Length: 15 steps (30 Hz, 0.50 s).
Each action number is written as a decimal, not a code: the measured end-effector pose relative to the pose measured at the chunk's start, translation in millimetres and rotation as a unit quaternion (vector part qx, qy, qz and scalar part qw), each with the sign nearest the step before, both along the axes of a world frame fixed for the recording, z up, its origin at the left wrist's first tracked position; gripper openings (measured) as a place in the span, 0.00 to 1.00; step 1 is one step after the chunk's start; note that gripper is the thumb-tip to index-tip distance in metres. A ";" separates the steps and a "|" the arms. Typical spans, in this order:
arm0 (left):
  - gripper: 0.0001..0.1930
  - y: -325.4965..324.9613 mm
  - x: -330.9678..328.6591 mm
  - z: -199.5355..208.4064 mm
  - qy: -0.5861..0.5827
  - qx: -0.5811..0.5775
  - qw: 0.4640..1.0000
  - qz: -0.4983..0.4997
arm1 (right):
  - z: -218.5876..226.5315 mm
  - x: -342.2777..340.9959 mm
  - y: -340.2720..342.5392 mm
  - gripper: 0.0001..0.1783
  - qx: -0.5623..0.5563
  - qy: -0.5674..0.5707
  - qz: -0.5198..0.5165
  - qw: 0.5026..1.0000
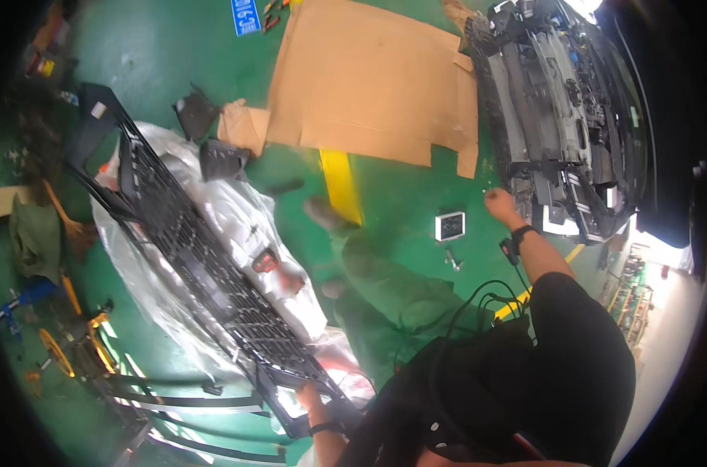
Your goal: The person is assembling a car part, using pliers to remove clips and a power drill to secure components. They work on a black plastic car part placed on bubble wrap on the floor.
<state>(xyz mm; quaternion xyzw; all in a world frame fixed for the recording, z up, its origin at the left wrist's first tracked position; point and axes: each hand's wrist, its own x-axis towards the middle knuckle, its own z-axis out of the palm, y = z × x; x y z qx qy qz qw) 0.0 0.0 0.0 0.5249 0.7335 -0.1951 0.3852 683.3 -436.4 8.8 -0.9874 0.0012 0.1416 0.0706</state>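
A long black car grille (213, 272) with a mesh middle lies slantwise on crumpled clear plastic sheeting (151, 342). My left hand (311, 397) is at its near end, with its fingers closed round the frame edge. My right hand (500, 205) is held out to the right, close beside the opened front end of a vehicle (564, 117). Its fingers are curled together; whatever they may hold is too small to make out. A red and black power tool (265, 261) rests on the sheeting beside the grille.
A flattened cardboard sheet (369, 78) covers part of the green floor ahead. A white-framed device (450, 226) and small metal pieces (452, 260) lie near my legs. Black strips (190, 403) and a stand with yellow parts (100, 342) are at left. Black cables (494, 292) hang beside me.
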 end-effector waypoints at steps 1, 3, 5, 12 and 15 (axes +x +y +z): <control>0.21 19.0 -5.1 1.7 -0.006 0.002 0.998 -0.058 | -22.5 -9.0 0.7 0.10 0.022 0.010 -0.007 1.000; 0.19 -50.9 71.0 76.5 -0.010 -0.048 0.997 -0.064 | 70.2 38.9 -84.4 0.10 -0.026 0.019 -0.022 0.999; 0.20 -29.4 109.6 87.2 0.062 0.008 0.998 -0.021 | 51.1 44.8 -100.1 0.10 -0.003 0.026 -0.055 0.998; 0.21 22.8 288.1 163.6 0.047 0.011 0.998 0.028 | 58.2 164.4 -55.9 0.08 0.126 0.206 -0.143 0.960; 0.22 40.2 358.9 160.1 0.028 0.033 0.999 0.021 | 95.5 253.7 -4.7 0.10 0.170 0.221 -0.125 0.952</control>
